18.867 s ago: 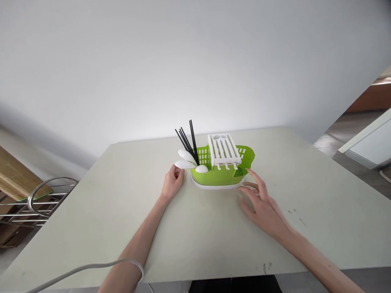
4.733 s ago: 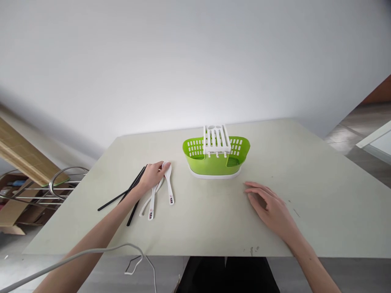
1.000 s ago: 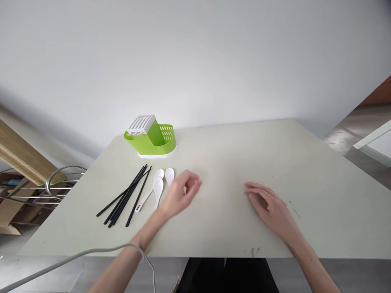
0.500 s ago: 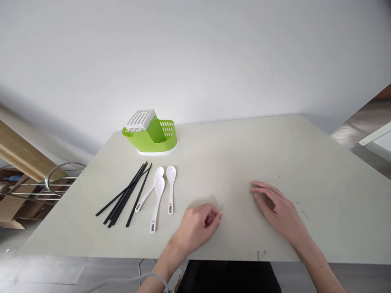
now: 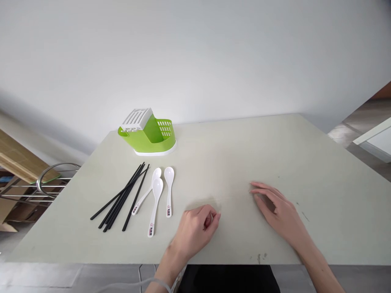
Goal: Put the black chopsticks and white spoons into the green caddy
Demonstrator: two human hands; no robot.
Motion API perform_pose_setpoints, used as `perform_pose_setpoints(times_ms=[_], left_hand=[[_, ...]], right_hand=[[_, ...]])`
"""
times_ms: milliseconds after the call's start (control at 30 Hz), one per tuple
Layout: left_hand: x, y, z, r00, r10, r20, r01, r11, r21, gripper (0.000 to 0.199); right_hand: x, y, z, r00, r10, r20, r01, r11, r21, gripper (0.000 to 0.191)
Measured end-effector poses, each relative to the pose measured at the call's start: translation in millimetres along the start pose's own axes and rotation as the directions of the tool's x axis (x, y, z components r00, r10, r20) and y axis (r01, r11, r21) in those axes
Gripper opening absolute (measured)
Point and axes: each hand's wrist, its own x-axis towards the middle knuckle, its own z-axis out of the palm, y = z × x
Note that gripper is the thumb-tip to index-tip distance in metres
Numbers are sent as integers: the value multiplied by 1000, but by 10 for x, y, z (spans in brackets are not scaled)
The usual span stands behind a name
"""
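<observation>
My left hand [image 5: 197, 228] rests on the table in a loose fist, and nothing shows inside its curled fingers. Nearest to it are three white spoons: one on the right [image 5: 169, 191], one in front [image 5: 155, 203], and one behind [image 5: 146, 197] whose bowl is partly covered by the front one. Left of the spoons lie several black chopsticks [image 5: 120, 199], most of them bunched and crossing, with one a little apart. My right hand [image 5: 275, 209] lies on the tabletop with its fingers stretched out, holding nothing.
A green and white cutlery holder [image 5: 146, 140] stands at the table's back left, near the wall. The pale table [image 5: 226, 162] has dark marks at its front edge. A metal rack [image 5: 45, 187] and cardboard are beyond its left side; a grey cable [image 5: 137, 283] hangs by my left forearm.
The view has shifted slightly, so the holder, chopsticks and spoons appear a little farther left. Both hands keep the same pose on the table.
</observation>
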Motion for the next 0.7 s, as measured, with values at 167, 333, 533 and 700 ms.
perform_pose_setpoints(times_ms=[167,333,533,700], left_hand=[[-1,13,-1,1000,2,0,-2,1000,15,25],[-1,30,-4,1000,2,-1,-2,1000,16,24],[5,18,-2,1000,26,-15,-25,999,35,23],[-1,-2,14,999,43,-22,-41,998,55,21]], right_hand=[[3,-19,-7,1000,14,3,-14,1000,-6,26],[-1,-45,-23,1000,24,2,-24,1000,-8,28],[-2,-7,-10,1000,16,15,-16,1000,-5,28],[3,14,4,1000,12,13,-12,1000,-7,26]])
